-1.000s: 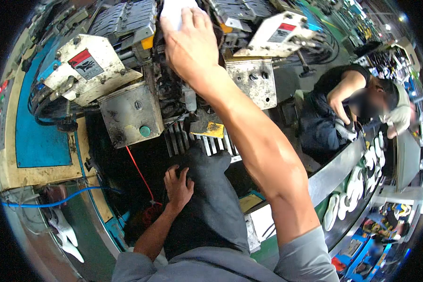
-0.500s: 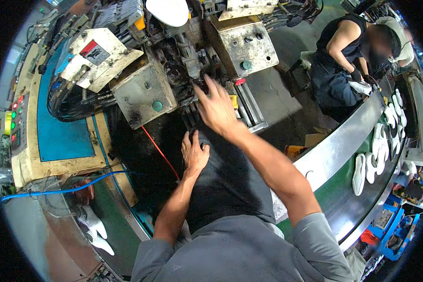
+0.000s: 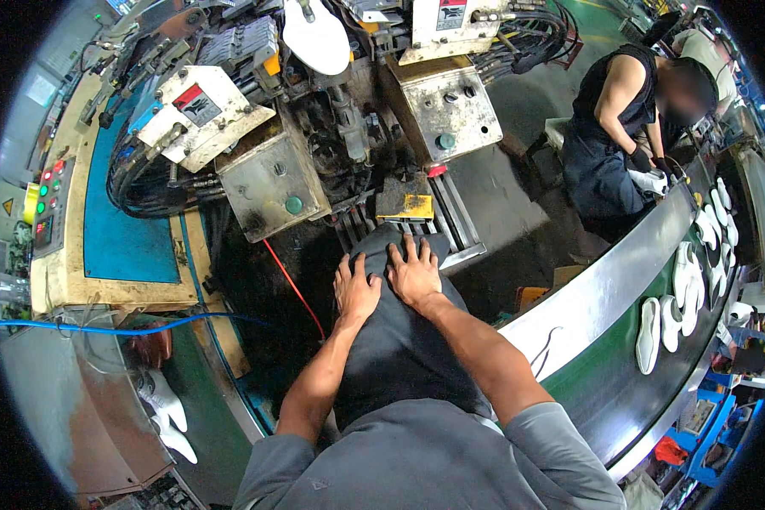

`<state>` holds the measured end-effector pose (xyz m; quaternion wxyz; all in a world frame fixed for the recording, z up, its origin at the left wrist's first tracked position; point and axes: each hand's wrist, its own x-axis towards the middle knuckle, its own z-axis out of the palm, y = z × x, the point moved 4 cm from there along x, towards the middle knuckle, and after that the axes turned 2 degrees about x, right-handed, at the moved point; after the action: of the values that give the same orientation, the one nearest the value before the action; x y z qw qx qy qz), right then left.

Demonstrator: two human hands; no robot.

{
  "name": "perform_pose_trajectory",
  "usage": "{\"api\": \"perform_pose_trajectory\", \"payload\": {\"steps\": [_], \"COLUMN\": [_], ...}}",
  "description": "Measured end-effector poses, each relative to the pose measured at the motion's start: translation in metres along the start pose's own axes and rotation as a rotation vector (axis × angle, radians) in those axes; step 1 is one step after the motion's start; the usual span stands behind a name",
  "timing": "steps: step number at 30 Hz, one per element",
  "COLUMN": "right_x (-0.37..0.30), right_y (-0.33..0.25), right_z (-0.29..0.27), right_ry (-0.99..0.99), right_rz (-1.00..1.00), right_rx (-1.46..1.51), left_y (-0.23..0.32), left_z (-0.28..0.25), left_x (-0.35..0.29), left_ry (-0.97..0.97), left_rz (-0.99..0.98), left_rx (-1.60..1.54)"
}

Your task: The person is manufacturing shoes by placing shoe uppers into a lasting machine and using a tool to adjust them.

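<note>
My left hand (image 3: 356, 291) rests on the dark trousers (image 3: 399, 357) over my legs, fingers stretched out. Beside it my right hand (image 3: 415, 274) lies on the same dark cloth with its fingers spread. Neither hand holds anything. Just beyond my knees stands a machine with a yellow-edged block (image 3: 405, 204) low at its front. On either side of its dark middle is a metal box, the left box (image 3: 274, 189) and the right box (image 3: 447, 110), each with a green button. A white sole-shaped piece (image 3: 316, 38) sits at the top of the machine.
To the right curves a conveyor (image 3: 582, 374) with a metal edge, carrying several white shoes (image 3: 648, 336). A person (image 3: 612, 136) in dark clothes sits beyond it, handling a white shoe. On the left are more white shoes (image 3: 168, 412), a blue hose (image 3: 144, 326) and a control panel (image 3: 53, 200).
My right hand has come back from the machine's middle and down onto my lap. My left hand has stayed on my legs. The view has shifted slightly.
</note>
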<state>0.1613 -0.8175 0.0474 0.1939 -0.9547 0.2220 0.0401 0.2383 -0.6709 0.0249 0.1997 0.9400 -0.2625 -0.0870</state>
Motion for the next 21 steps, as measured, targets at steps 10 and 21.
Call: {"api": "perform_pose_trajectory", "payload": {"steps": [10,21], "right_x": [0.0038,0.0031], "right_y": [-0.0026,-0.0047], "right_z": [-0.0002,-0.0003], "right_ry": [0.026,-0.020], "right_rz": [-0.001,-0.002], "right_rx": [-0.008,-0.019], "left_y": [-0.0008,0.0000], "left_z": [-0.0009,-0.0052], "left_x": [0.0020,0.0003], "left_ry": [0.004,-0.023], "left_rz": [-0.021,-0.050], "left_rx": [-0.013,0.011]}}
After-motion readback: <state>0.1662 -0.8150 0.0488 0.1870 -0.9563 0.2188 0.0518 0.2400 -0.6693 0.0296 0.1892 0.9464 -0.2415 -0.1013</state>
